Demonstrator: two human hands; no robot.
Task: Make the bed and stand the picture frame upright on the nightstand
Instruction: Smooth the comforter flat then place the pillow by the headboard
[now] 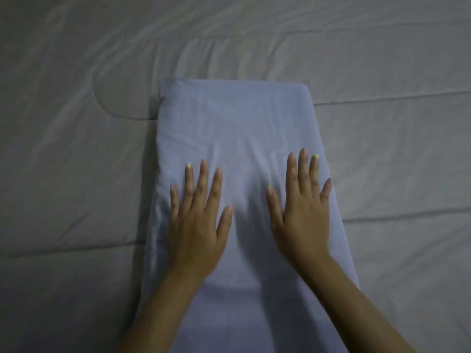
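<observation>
Pillow, pale blue and long, lies lengthwise on the bed, running from the near edge of my view up to the middle, and both of my hands rest on its nearer half. Going from the left, I see the grey quilt spread under and around it, wrinkled, with stitched seams crossing it and a curved seam just beside the pillow's far left corner. Next comes my left hand, palm down, flat on the pillow close to its left edge, fingers spread wide and pointing away from me; it grips nothing. A strip of creased pillowcase shows between the hands, with folds fanning out from under the fingertips. My right hand lies the same way near the pillow's right edge, palm down, fingers splayed, holding nothing, its little finger reaching almost to the side. Beyond it the quilt carries on to the right, with more seams. The light is dim.
</observation>
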